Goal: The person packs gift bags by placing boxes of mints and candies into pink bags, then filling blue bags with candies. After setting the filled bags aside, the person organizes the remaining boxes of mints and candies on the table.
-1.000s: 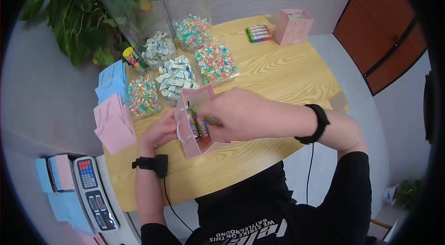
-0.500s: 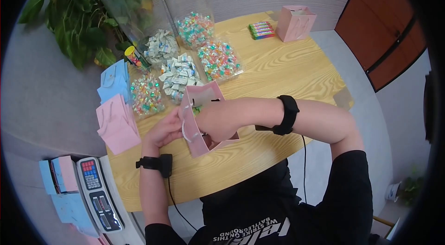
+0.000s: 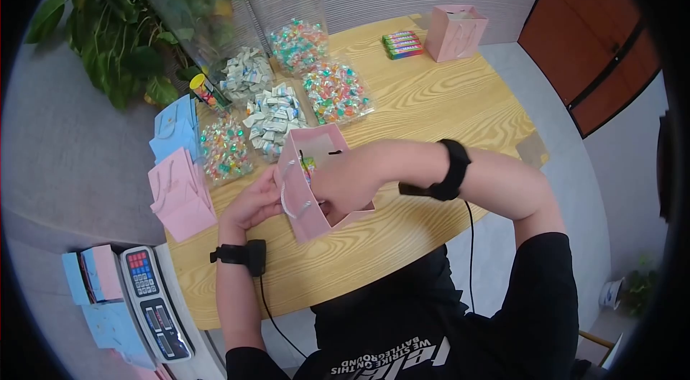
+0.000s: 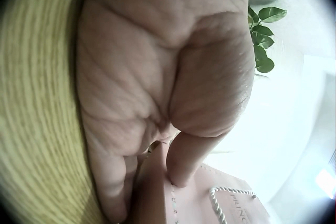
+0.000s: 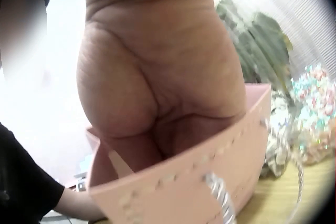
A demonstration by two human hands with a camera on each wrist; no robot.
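A pink paper gift bag (image 3: 305,223) with white rope handles stands tilted on the table, mouth toward me. My left hand (image 3: 256,202) holds its left side; in the left wrist view the thumb (image 4: 184,163) presses one face, with the fingers round the side. Down in the bag's mouth is my right hand (image 3: 352,179), its fingers hidden by the bag wall (image 5: 173,192) in the right wrist view; I cannot tell whether they hold anything. Beside that hand, a bit of a green candy stick (image 3: 307,167) shows inside the bag.
Clear trays of wrapped candies (image 3: 336,93) and white packets (image 3: 274,118) stand beyond the bag. Several candy sticks (image 3: 402,45) lie beside another pink bag (image 3: 455,36) at the back right. Flat pink bags (image 3: 181,197) and a blue bag (image 3: 174,125) lie left, above a scale (image 3: 154,301).
My right hand has gone deeper into the bag, hiding most of the candy sticks seen there earlier. The left hand stays on the bag's side.
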